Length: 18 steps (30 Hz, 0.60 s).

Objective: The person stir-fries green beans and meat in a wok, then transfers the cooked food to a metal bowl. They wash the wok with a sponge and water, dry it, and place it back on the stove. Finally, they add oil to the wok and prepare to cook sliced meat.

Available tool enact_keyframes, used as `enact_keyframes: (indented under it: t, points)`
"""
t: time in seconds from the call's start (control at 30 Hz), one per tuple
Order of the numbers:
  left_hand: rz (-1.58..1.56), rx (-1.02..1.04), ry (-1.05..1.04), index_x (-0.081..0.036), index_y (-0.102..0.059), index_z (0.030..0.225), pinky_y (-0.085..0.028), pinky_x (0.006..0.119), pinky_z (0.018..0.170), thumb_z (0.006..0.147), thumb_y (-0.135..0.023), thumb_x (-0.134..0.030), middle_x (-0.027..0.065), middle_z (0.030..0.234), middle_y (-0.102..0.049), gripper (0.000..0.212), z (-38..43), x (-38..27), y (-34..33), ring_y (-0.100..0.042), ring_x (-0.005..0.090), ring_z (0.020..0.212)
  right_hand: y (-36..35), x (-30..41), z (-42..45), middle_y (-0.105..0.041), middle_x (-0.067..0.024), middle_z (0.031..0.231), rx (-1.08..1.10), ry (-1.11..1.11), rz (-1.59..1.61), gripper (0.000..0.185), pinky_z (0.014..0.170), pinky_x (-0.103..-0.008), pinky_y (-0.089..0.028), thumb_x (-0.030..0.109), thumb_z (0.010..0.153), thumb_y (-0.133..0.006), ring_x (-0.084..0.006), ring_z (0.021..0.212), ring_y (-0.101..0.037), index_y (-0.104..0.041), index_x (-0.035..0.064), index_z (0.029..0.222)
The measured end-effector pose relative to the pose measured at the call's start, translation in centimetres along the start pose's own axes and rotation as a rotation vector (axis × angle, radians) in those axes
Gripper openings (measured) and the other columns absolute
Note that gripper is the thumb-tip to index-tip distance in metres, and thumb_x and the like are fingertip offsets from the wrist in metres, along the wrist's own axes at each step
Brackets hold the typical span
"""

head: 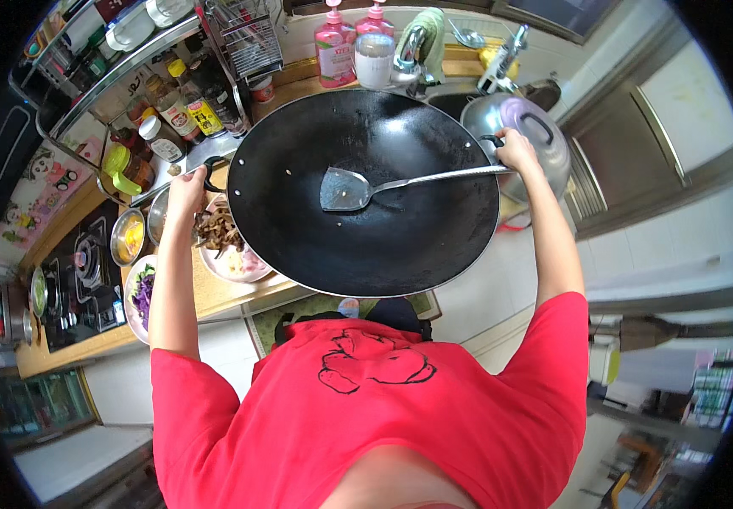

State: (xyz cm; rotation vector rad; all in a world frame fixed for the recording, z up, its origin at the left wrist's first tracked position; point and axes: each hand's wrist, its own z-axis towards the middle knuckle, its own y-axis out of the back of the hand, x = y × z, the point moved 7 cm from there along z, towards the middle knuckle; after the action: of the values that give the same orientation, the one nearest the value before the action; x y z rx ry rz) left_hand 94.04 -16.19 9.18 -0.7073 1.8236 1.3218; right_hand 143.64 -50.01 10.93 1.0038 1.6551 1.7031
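Note:
A large black wok (315, 248) is held up before me by its two side handles, over the front edge of the counter. My left hand (187, 189) grips the left handle (214, 175). On the opposite side my right hand (516, 150) holds the right handle (492, 140), and the end of the spatula's shaft lies against that hand. The metal spatula (346, 189) rests inside the wok, blade toward the middle. A few small pale food bits dot the wok's dark surface, which is otherwise bare and shiny.
Left of the wok are a plate of sliced brown food (221, 229), a bowl of egg (130, 238), shredded purple vegetable (144, 296) and a gas stove (90, 267). A rack with seasoning bottles (204, 118) stands behind. Pink pump bottles (335, 54), a faucet (412, 48) and a domed lid (554, 162) are beyond.

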Motion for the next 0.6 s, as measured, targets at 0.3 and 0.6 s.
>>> enact_keyframes:
  t: [0.3,0.6]
  points:
    - [0.144,-0.256,0.22,0.003,-0.059,0.065,-0.042,0.032,0.048,0.078,-0.051,-0.042,0.0093,0.052,-0.053,0.047,-3.5,2.0,-6.0,-0.05,0.0197,0.045,-6.3,3.9,15.0,-0.057,-0.0176,0.103,0.159,0.347,-0.299,0.025,0.082,-0.0434,-0.043,0.012,0.075,-0.048,-0.0314,0.097,-0.055,-0.053,0.009,0.099]
    - [0.449,-0.397,0.375,0.002,-0.064,0.072,-0.045,0.038,0.074,0.077,-0.049,-0.041,0.0231,0.073,-0.06,0.046,-5.1,3.7,-9.3,-0.06,0.0344,0.077,-10.7,7.3,21.7,-0.056,-0.017,0.106,0.261,0.507,-0.403,0.032,0.081,-0.0407,-0.043,0.012,0.076,-0.048,-0.0293,0.099,-0.055,-0.051,0.0069,0.107]
